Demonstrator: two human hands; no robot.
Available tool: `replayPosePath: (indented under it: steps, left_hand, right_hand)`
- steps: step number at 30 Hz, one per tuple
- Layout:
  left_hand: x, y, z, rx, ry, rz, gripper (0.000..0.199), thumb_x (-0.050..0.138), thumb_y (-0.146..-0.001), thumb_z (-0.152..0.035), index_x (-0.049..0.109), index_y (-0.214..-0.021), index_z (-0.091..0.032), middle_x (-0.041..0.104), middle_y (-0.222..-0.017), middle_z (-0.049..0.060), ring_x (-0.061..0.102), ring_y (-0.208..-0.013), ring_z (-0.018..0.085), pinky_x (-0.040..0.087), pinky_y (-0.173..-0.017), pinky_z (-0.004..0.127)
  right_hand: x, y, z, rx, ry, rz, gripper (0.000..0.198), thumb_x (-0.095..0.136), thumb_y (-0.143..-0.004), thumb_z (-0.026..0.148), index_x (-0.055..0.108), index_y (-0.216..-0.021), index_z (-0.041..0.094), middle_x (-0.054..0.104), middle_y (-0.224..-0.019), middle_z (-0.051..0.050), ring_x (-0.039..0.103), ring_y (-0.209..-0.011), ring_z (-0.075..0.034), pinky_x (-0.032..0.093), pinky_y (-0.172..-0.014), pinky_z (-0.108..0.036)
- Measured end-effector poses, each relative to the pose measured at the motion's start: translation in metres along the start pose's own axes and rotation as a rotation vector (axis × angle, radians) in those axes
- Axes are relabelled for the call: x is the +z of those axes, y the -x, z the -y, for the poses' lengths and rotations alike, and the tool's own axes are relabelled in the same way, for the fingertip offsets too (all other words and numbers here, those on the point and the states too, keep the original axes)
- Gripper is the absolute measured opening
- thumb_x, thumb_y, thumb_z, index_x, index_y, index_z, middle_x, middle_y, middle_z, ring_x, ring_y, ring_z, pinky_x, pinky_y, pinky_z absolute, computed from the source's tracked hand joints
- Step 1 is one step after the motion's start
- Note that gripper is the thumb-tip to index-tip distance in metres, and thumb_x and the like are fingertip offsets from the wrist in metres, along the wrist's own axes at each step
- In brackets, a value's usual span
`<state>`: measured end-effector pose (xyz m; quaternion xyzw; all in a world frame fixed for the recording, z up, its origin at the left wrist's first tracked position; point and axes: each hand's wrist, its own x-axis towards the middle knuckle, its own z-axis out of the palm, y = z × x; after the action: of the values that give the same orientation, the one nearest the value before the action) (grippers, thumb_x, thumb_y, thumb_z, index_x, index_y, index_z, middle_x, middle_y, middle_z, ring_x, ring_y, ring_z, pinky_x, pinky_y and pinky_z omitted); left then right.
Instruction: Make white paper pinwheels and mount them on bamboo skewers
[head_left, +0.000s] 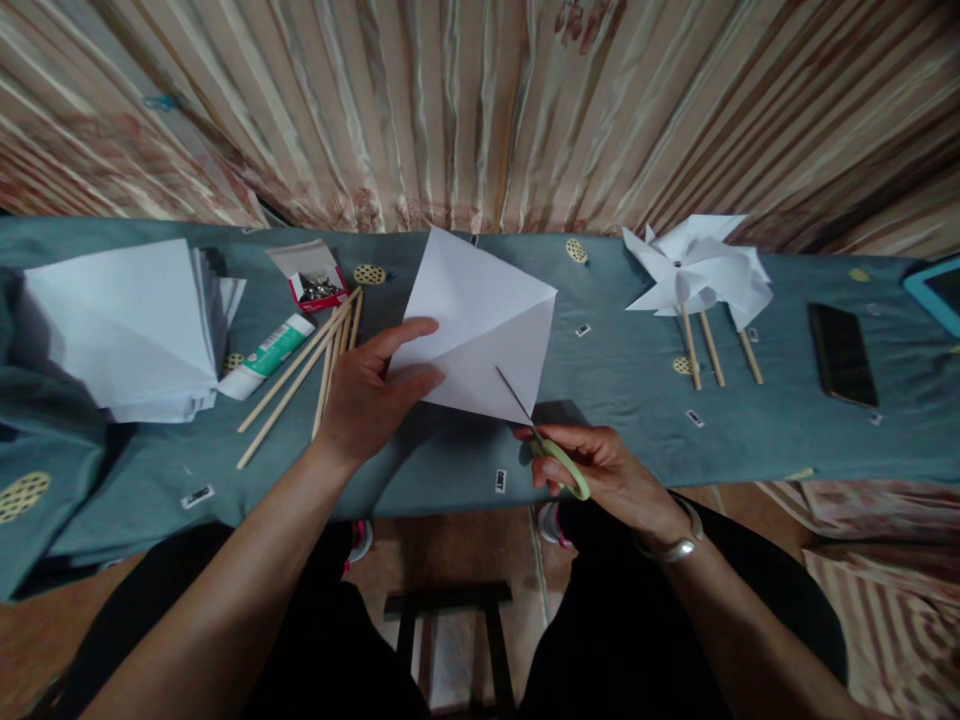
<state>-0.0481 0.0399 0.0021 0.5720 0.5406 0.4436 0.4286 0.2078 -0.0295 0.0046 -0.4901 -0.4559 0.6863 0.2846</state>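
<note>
A square sheet of white paper (480,310) with diagonal crease lines is held up over the cloth-covered table. My left hand (375,390) grips its left corner, thumb and forefinger on the upper face and the other fingers hidden. My right hand (585,465) is closed round the light green handles of a pair of scissors (559,465). One blade lies over the paper's near right corner, pointing up and left towards the middle; the other blade is hidden beneath the sheet.
On the left are a stack of white paper (120,330), a glue stick (268,357), a small red box of metal pins (319,285) and several wooden sticks (296,385). Paper pinwheels (697,265) on sticks, a dark phone (842,355) and a blue-edged device (934,295) lie right.
</note>
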Motion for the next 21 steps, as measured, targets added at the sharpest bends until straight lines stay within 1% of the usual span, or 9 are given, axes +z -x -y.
replayPosePath:
  steps: [5, 9, 12, 15, 18, 21]
  left_hand:
    - [0.0010, 0.0008, -0.0015, -0.002, 0.013, 0.004, 0.049, 0.077, -0.067, -0.025, 0.070, -0.115, -0.017, 0.073, -0.115, 0.007, 0.069, -0.097, 0.023, 0.056, -0.087, 0.037]
    - [0.0029, 0.0023, -0.0050, -0.010, 0.002, 0.022, 0.049, 0.077, -0.067, -0.026, 0.070, -0.114, -0.017, 0.073, -0.116, 0.008, 0.068, -0.098, 0.024, 0.057, -0.085, 0.036]
    - [0.0036, 0.0028, -0.0055, 0.002, 0.002, 0.028, 0.047, 0.077, -0.067, -0.025, 0.071, -0.113, -0.018, 0.073, -0.117, 0.008, 0.068, -0.101, 0.024, 0.055, -0.088, 0.035]
    - [0.0042, 0.0029, -0.0044, 0.001, 0.017, 0.036, 0.047, 0.076, -0.068, -0.023, 0.071, -0.114, -0.017, 0.072, -0.117, 0.008, 0.067, -0.103, 0.024, 0.054, -0.090, 0.035]
    - [0.0052, 0.0036, -0.0037, -0.025, 0.040, 0.047, 0.048, 0.076, -0.068, -0.024, 0.070, -0.115, -0.016, 0.071, -0.116, 0.009, 0.068, -0.100, 0.024, 0.055, -0.088, 0.036]
    - [0.0065, 0.0048, -0.0034, -0.038, 0.043, 0.060, 0.048, 0.077, -0.067, -0.024, 0.070, -0.114, -0.016, 0.071, -0.116, 0.009, 0.067, -0.100, 0.023, 0.054, -0.090, 0.036]
  right_hand:
    - [0.0017, 0.0007, 0.0023, 0.007, -0.021, 0.013, 0.041, 0.077, -0.077, 0.045, 0.073, -0.108, 0.017, 0.065, -0.069, 0.001, 0.053, -0.055, -0.007, 0.048, -0.054, -0.022]
    - [0.0008, 0.0003, 0.0008, 0.026, -0.060, 0.015, 0.043, 0.079, -0.075, 0.046, 0.070, -0.104, 0.016, 0.067, -0.071, 0.000, 0.055, -0.055, -0.007, 0.049, -0.054, -0.020]
    - [0.0003, -0.0002, -0.0013, 0.011, -0.087, 0.017, 0.046, 0.080, -0.073, 0.048, 0.067, -0.105, 0.018, 0.068, -0.072, 0.000, 0.057, -0.057, -0.008, 0.049, -0.055, -0.020]
    - [0.0004, -0.0006, -0.0012, 0.010, -0.077, 0.040, 0.047, 0.079, -0.074, 0.051, 0.065, -0.104, 0.018, 0.068, -0.072, 0.000, 0.057, -0.057, -0.008, 0.048, -0.055, -0.020]
    - [0.0007, -0.0010, -0.0001, 0.007, -0.086, 0.050, 0.046, 0.078, -0.074, 0.052, 0.064, -0.103, 0.018, 0.068, -0.072, 0.000, 0.056, -0.057, -0.007, 0.047, -0.054, -0.019]
    - [0.0009, -0.0014, 0.0006, 0.004, -0.094, 0.055, 0.046, 0.077, -0.075, 0.053, 0.064, -0.100, 0.017, 0.068, -0.073, 0.000, 0.056, -0.057, -0.007, 0.046, -0.054, -0.019]
